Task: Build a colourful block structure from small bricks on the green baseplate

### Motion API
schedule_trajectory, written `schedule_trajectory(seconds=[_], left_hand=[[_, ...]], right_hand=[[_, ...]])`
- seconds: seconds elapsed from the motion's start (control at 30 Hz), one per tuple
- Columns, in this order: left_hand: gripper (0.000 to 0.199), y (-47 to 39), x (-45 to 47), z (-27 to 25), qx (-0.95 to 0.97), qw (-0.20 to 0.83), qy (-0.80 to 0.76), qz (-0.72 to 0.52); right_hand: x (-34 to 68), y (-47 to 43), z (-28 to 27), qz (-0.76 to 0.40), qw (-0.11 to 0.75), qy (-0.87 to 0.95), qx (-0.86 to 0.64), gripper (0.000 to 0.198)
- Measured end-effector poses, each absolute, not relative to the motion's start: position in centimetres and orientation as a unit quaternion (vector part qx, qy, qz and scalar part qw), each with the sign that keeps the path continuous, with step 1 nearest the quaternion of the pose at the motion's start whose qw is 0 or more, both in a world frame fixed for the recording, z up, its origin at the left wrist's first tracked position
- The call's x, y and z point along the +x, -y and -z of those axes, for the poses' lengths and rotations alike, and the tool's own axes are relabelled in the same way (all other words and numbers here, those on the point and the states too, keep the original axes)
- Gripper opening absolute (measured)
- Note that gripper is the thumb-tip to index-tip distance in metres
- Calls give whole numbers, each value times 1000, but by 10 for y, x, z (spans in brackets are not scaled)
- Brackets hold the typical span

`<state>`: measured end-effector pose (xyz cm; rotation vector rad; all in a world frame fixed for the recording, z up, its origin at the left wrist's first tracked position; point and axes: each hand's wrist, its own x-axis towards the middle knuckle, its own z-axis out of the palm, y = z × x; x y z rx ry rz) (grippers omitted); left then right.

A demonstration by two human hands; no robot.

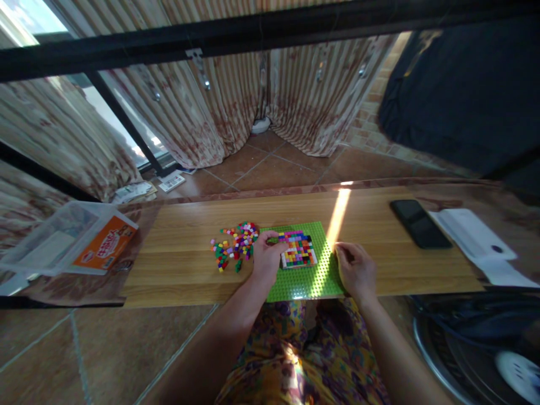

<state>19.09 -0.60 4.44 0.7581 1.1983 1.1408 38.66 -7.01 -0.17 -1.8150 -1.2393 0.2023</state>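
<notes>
A light green studded baseplate [289,289] lies on the wooden board, with a rectangular patch of multicoloured toy bricks [298,250] on it. My left hand [267,256] is over the plate's left side, thumb and fingers bent together at the patch's upper left edge. Whatever is between those fingertips is hidden. To the left of this hand spreads a loose pile of small coloured bricks [242,239]. My right hand [358,271] rests by the plate's right edge, its fingers curled and thumb pressed to the index finger. I cannot make out anything in that pinch.
The wooden board [181,253] spans my lap's front. A black phone [421,223] lies at its right, beside an opened white box [476,233]. At far left stands a clear plastic tub [70,236] with an orange label. A sunlight strip crosses board and plate.
</notes>
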Motion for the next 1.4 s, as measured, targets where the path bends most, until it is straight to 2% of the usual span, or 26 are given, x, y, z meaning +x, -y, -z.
schedule_trajectory(seconds=[0.2,0.33,0.47,0.57,0.77,0.87,0.97,1.1,1.27,1.4], left_hand=[[34,13,188,-43,353,610,-508,-495],[38,25,171,-37,419,568,-512,-490],[24,27,126,-30,495,432,-534,-533],[22,20,78,-26,513,334,-589,-528],[26,4,5,-19,601,90,-679,-411],[28,0,0,-10,653,34,-676,-339],[30,-3,8,-3,699,21,-655,-286],[33,-3,14,-1,734,12,-629,-255],[33,0,13,-4,734,7,-635,-241],[31,0,13,-3,732,2,-637,-242]], right_hand=[[389,70,6,-89,455,503,-730,25],[389,70,6,-84,449,505,-732,26],[389,70,5,-79,440,511,-735,28],[392,70,7,-98,453,495,-735,29],[387,65,-22,-147,574,359,-722,33],[354,68,-60,-131,598,418,-671,28],[303,72,-86,-163,573,532,-602,16],[241,67,-75,-254,438,687,-521,19],[199,39,-41,-229,281,737,-571,22],[183,24,-40,-184,166,751,-612,23]])
